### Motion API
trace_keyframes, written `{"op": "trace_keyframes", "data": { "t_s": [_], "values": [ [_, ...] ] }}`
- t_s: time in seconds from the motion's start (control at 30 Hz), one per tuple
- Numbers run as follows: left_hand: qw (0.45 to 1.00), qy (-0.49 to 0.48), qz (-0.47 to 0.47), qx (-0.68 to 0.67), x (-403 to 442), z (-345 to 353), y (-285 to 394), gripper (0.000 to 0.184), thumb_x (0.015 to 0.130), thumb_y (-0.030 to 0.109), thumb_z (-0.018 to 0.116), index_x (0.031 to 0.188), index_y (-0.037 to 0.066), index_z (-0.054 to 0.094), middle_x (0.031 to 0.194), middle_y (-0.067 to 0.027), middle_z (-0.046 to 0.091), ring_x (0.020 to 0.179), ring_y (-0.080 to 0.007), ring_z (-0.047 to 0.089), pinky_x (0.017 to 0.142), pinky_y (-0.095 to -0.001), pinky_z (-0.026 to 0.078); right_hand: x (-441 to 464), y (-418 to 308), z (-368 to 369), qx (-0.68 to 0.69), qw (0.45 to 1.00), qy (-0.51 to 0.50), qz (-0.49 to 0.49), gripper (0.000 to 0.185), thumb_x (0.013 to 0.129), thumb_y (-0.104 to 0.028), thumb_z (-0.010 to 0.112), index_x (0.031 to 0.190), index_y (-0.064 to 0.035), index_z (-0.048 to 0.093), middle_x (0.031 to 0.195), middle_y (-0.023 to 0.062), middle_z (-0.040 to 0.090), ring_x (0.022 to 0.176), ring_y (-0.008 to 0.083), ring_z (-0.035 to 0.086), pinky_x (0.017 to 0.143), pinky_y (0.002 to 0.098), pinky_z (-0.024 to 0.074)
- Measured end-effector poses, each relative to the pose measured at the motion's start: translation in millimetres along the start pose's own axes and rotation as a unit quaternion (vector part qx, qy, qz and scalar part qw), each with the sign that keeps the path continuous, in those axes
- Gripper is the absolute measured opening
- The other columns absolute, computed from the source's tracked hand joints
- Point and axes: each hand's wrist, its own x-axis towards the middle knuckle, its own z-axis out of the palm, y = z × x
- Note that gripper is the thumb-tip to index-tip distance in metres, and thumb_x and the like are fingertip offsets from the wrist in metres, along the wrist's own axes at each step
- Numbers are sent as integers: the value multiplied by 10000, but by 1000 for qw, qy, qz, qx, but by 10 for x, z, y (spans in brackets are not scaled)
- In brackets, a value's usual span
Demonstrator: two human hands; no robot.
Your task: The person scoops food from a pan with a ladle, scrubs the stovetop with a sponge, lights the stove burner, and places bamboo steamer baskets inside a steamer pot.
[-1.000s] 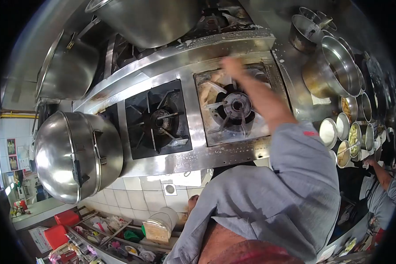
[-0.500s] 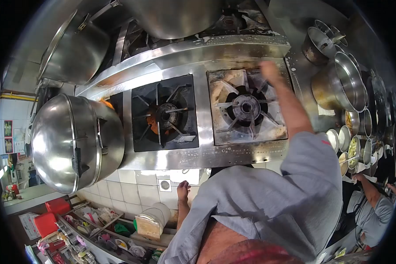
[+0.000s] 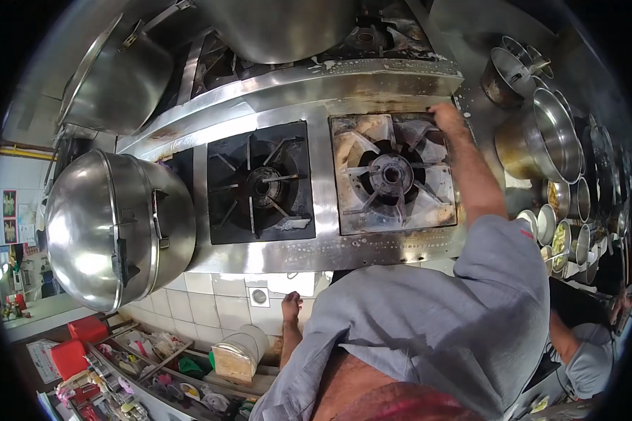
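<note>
My right hand [image 3: 448,116] is at the back right corner of the right gas burner [image 3: 392,174], on or just above the steel. Its fingers are curled in; anything inside them is hidden. This burner has a pale, stained tray and metal pot supports. Beside it, the left burner [image 3: 263,186] sits in a darker tray. My left hand [image 3: 292,306] hangs low in front of the steel stove [image 3: 323,242], its fingers loosely bent and apart, with nothing visible in them.
A large domed steel pot [image 3: 91,231] stands at the left. Another big pot [image 3: 281,28] is on the back burners. Pots [image 3: 516,151] and food containers [image 3: 560,242] line the right side. A co-worker's sleeve [image 3: 590,358] shows at lower right. Below is a white bucket [image 3: 249,345].
My right hand has moved slightly right along the burner's back edge. Orange patches at the left burner and beside the domed pot are gone. The co-worker has shifted. My left hand stays low.
</note>
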Motion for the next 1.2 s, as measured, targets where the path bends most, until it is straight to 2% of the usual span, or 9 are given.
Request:
{"op": "trace_keyframes", "data": {
  "t_s": [0.17, 0.2, 0.47, 0.6, 0.67, 0.7, 0.8, 1.07, 1.2],
  "values": [
    [971, -77, 114, 197, 156, -60, -140, 200, 805, 162, 508, 929, 31, 594, 746, -35, 587, 604, -119, 577, 441, -225, 417, 22, -1679, 568, 68, 990, 94, -83, 218, 771, -141, 466, 849, 8, 605, 892, 191, 584, 886, 326, 549, 801, 409, 435],
    [947, -112, 154, 259, 197, -85, -110, 200, 796, 156, 489, 914, 39, 599, 741, -40, 583, 606, -124, 578, 446, -226, 416, 141, -1687, 844, -38, 932, 210, -292, 188, 755, -128, 482, 804, 2, 608, 864, 198, 588, 837, 336, 564, 767, 418, 453],
    [1000, 14, 15, 20, -77, 17, 54, 198, 826, 209, 527, 964, 82, 589, 737, -3, 570, 629, -114, 571, 474, -238, 411, 38, -142, 47, 10, 995, 82, 53, 292, 835, -167, 379, 801, -6, 619, 816, 200, 602, 773, 318, 589, 703, 424, 465],
    [988, -53, 21, 146, 85, -65, -320, 205, 791, 175, 556, 956, 61, 601, 755, -42, 581, 633, -127, 595, 413, -242, 405, 198, -1600, 931, -55, 971, 155, -174, 186, 769, -136, 454, 769, -49, 618, 830, 162, 603, 793, 305, 577, 725, 419, 462],
    [825, -122, 424, 354, 198, -173, -419, 203, 783, 177, 549, 936, 57, 607, 775, -62, 588, 658, -129, 603, 426, -249, 416, 145, -1602, 712, -59, 982, 110, -139, 187, 771, -136, 455, 774, -47, 619, 827, 166, 603, 785, 302, 581, 719, 422, 463],
    [928, -135, 171, 301, 145, -126, -275, 219, 792, 194, 545, 955, 60, 602, 808, -52, 602, 700, -124, 598, 490, -266, 441, 89, -1594, 571, -65, 990, 60, -106, 188, 772, -136, 457, 778, -44, 620, 824, 169, 603, 778, 300, 585, 712, 426, 463],
    [1000, -23, 4, 19, 82, -29, -83, 238, 798, 200, 547, 978, 53, 594, 830, -40, 609, 687, -123, 590, 506, -260, 441, 116, -387, 212, 46, 991, 112, -49, 265, 809, -175, 414, 801, -33, 637, 803, 164, 619, 757, 287, 610, 662, 420, 477],
    [879, -145, 194, 410, 58, -114, 6, 228, 815, 135, 462, 969, 38, 597, 797, -11, 603, 614, -103, 582, 436, -224, 411, 231, -1607, 844, -86, 975, 108, -173, 165, 717, -124, 517, 782, -34, 640, 808, 179, 612, 785, 317, 595, 697, 416, 478],
    [995, -36, 17, 90, 47, -53, 97, 258, 827, 180, 473, 1019, 39, 573, 848, -31, 597, 673, -129, 588, 491, -247, 428, 377, -726, 849, 15, 994, 50, -101, 287, 773, -118, 425, 974, -92, 628, 987, 149, 602, 905, 292, 574, 814, 401, 450]
  ]
}}
